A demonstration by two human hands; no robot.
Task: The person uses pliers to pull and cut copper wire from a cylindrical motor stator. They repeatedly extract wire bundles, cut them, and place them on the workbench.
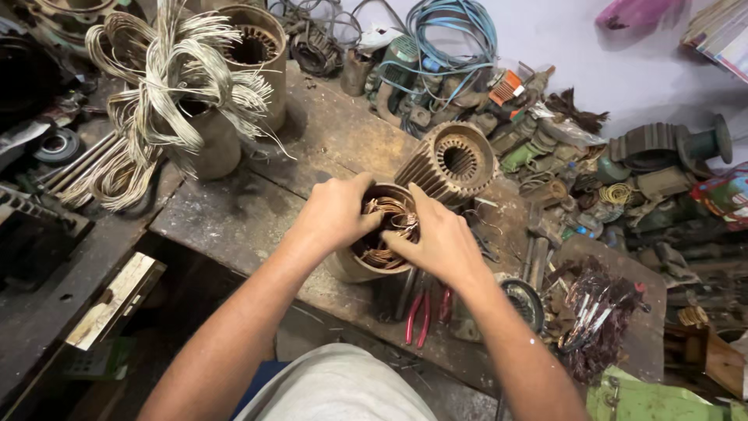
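A round, rusty-brown motor stator (pixel 366 261) stands upright near the front edge of the worn surface (pixel 234 210), its open top filled with coppery wire coils (pixel 389 222) (bright and tangled). The left hand (pixel 336 212) grips the rim, fingers curled over it; the right hand (pixel 436 238) pinches the coils. Red-handled pliers (pixel 421 316) lie just beside it, a finned stator (pixel 452 164) behind.

Glossy copper wire (pixel 387 221) fills a dull, rusty metal stator (pixel 354 265) on a rough, stained wooden bench (pixel 234 210)

Both hands (pixel 389 226) press copper windings (pixel 389 226) into stator (pixel 347 265).
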